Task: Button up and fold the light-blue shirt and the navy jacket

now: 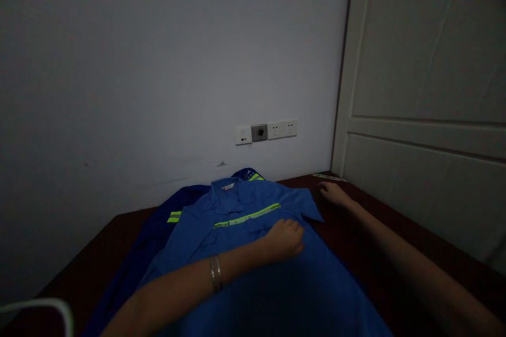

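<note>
A blue work shirt (276, 284) with a yellow-green reflective stripe across the chest lies spread on a dark brown table (95, 253), collar toward the wall. My left hand (285, 238), with a bracelet on its wrist, rests on the shirt's chest with the fingers curled down against the cloth. My right hand (334, 192) lies on the table just past the shirt's right sleeve, fingers stretched out near the sleeve's edge. A darker blue garment (158, 231) lies under the shirt, showing at the left.
A white wall stands right behind the table, with a row of sockets and a switch (265, 131). A white door or cabinet panel (427, 116) closes off the right side. A thin strip (329, 177) lies at the table's far right corner. A pale rim (47, 308) shows at bottom left.
</note>
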{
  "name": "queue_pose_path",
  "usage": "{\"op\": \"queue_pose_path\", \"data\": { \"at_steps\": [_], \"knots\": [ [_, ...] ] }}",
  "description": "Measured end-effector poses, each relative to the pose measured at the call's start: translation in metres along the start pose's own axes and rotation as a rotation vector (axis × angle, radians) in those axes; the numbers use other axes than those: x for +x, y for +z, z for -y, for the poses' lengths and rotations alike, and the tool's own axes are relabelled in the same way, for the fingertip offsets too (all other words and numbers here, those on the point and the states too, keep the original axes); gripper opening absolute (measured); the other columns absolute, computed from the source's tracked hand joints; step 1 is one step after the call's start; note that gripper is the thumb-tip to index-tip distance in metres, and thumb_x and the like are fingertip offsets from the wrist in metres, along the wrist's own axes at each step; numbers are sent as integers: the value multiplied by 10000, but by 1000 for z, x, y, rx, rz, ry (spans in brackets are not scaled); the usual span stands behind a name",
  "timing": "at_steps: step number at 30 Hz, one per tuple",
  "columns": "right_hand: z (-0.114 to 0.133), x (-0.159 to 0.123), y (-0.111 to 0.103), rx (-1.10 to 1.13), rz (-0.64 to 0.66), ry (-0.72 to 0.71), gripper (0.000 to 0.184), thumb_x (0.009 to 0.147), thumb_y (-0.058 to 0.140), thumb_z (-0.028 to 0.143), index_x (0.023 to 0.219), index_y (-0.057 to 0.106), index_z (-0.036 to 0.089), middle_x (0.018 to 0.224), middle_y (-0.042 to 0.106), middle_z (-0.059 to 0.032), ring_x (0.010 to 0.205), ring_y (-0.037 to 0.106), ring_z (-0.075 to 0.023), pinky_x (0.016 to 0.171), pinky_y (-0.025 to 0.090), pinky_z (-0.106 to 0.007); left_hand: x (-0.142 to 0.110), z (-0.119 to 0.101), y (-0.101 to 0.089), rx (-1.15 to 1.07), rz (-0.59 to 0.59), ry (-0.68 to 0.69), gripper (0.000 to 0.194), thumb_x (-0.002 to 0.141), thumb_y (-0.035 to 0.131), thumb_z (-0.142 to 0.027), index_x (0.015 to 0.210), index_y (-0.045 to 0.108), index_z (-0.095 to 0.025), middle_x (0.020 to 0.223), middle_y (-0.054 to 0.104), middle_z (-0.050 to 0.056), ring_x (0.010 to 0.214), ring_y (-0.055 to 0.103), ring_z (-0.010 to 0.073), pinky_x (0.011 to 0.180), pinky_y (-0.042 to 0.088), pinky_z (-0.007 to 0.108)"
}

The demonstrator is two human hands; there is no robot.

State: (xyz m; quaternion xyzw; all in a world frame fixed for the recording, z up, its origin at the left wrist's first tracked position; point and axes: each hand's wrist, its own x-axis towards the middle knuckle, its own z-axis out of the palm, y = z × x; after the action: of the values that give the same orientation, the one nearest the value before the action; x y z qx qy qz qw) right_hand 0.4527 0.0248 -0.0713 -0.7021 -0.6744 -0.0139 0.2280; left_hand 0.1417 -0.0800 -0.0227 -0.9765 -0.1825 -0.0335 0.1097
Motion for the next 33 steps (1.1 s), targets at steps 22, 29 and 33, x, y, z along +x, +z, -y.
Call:
{"op": "queue_pose_path", "data": {
  "at_steps": [22,29,33],
  "knots": [
    [-37,-3,12,260,51,76,316,766,475,132,1032,646,141,1118,630,-94,1067,552,-196,960,362,-286,136,1,83,-305,-58,-311,273,827,380,-85,924,635,-92,944,645,160,890,599,224,757,470,303],
    [-29,18,29,462,104,372,265,830,428,186,1007,595,81,848,685,-113,686,655,-152,609,520,-234,130,6,77,-706,-318,-549,278,788,439,-141,922,682,-131,910,691,85,814,620,180,783,450,268],
    [-19,37,32,542,142,496,309,867,419,323,961,575,75,833,670,-126,590,646,-134,513,518,-216,123,5,72,-874,-443,-586,281,767,455,-154,916,692,-125,899,698,74,800,621,178,780,457,276]
  ]
}}
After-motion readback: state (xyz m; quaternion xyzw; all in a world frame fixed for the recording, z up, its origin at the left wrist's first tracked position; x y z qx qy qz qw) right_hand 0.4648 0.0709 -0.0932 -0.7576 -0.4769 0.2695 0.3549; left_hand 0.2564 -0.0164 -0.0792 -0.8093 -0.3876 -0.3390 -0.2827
